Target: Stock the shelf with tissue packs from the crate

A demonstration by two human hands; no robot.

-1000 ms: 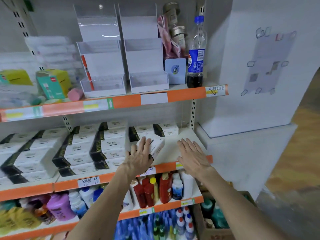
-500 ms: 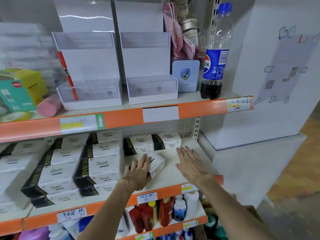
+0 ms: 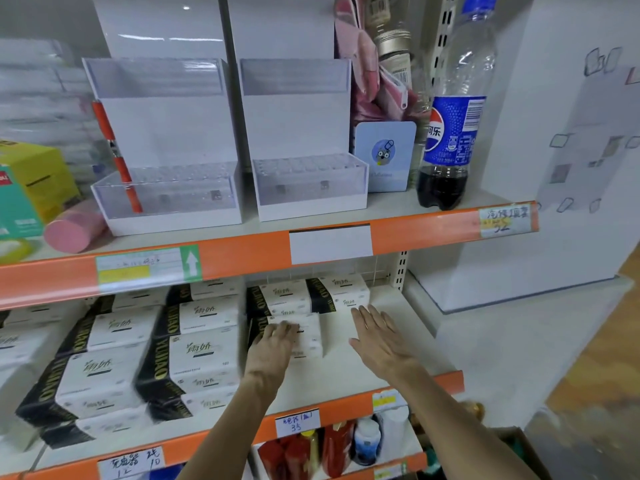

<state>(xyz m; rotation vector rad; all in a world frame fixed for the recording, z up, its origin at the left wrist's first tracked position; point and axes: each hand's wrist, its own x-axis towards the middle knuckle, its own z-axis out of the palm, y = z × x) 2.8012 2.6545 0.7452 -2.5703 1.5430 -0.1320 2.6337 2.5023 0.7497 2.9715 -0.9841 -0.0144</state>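
A white tissue pack with a black end [image 3: 309, 336] lies on the middle shelf [image 3: 349, 379], in front of two packs at the back [image 3: 341, 292]. My left hand [image 3: 273, 348] is on top of it, fingers curled over its near side. My right hand [image 3: 377, 337] is flat and open just right of the pack, over bare shelf, holding nothing. Stacked rows of the same tissue packs [image 3: 194, 344] fill the shelf to the left. The crate is not clearly in view.
The upper shelf's orange edge [image 3: 242, 258] hangs close above the packs; it carries white display stands [image 3: 304, 150], a cola bottle [image 3: 450, 140] and a pink cylinder [image 3: 74, 230]. Bottles [image 3: 339, 448] fill the shelf below. A white pillar [image 3: 554, 168] bounds the right side.
The view has closed in on the shelf. My left hand has slid the tissue pack deeper, from tilted to lying flat near the back packs. My right hand stayed open beside it.
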